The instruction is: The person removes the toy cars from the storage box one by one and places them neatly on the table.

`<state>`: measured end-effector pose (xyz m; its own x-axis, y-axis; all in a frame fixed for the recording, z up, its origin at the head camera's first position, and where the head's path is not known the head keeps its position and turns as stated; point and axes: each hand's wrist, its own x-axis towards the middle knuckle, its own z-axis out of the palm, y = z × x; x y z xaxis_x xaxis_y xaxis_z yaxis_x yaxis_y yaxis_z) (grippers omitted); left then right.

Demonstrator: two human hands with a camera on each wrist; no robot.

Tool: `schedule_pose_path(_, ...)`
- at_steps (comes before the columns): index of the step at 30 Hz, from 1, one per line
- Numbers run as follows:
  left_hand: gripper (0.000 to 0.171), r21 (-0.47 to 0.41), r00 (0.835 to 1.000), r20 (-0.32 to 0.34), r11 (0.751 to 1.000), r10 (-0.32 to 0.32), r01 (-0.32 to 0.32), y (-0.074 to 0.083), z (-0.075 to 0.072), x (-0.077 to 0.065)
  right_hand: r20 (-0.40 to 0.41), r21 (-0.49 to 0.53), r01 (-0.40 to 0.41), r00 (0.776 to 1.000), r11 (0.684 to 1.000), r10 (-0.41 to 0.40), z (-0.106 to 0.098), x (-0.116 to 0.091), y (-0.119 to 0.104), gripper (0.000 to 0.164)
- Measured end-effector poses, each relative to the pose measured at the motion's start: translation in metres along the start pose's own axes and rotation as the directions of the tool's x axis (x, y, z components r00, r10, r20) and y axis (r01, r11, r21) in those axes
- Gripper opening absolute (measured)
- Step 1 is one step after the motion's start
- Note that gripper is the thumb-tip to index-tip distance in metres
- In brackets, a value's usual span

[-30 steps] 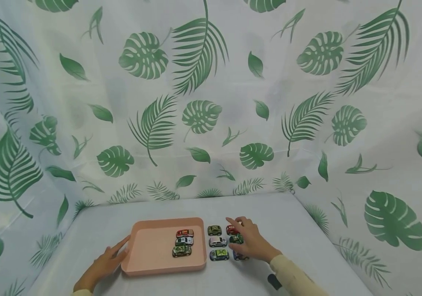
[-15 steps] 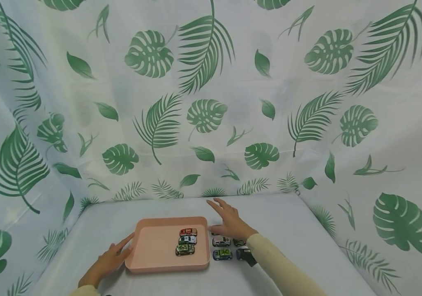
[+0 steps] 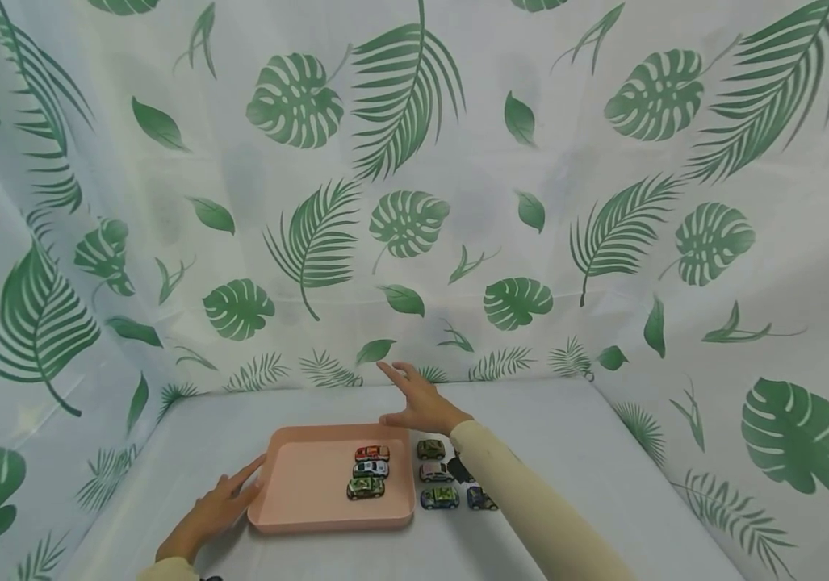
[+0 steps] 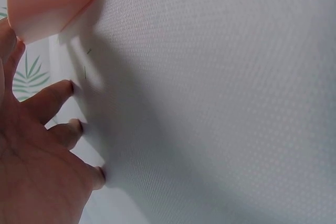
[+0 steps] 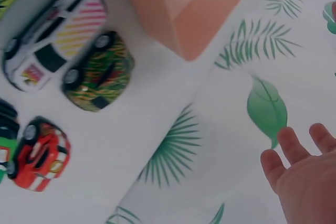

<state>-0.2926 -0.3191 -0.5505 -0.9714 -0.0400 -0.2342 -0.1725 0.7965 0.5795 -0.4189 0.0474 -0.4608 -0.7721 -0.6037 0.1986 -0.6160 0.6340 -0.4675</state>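
My left hand (image 3: 216, 507) rests at the left side of a pink tray (image 3: 305, 488), fingertips at its rim. In the left wrist view that hand's other fingertips (image 4: 65, 87) touch the white tabletop. Inside the tray, near its right side, a red toy car (image 3: 372, 453), a white toy car (image 3: 371, 469) and a green camouflage toy car (image 3: 366, 489) stand in a column. My right hand (image 3: 424, 403) hovers over the tray's back right corner, fingers spread, nothing in it. Its wrist view shows loosely extended fingers (image 5: 291, 145) away from the cars.
Right of the tray stand more toy cars: a camouflage one (image 3: 431, 449), a white striped one (image 5: 58, 35), a yellow-green one (image 3: 439, 498), a blue one (image 3: 482, 498) and a red one (image 5: 39, 153). The right sleeve (image 3: 523, 500) covers part of them. A leaf-print curtain (image 3: 458, 202) surrounds the table.
My right hand has moved left and away from above the loose cars to the tray's back right corner. My left hand stays at the tray's side. The view has shifted slightly.
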Motion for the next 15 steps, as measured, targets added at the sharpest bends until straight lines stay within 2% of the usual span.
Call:
schedule_pose_path(6,0.066,-0.002,1.000,0.004,1.000,-0.005,0.005,-0.003,0.000,0.000,0.056,0.052,-0.033,0.998,0.998,0.030,0.001,0.016,-0.010,0.098)
schedule_pose_path(15,0.065,-0.048,1.000,0.000,0.999,-0.007,0.007,-0.003,0.000,0.001,0.142,0.055,0.011,0.990,0.998,-0.019,0.012,0.035,-0.016,0.097)
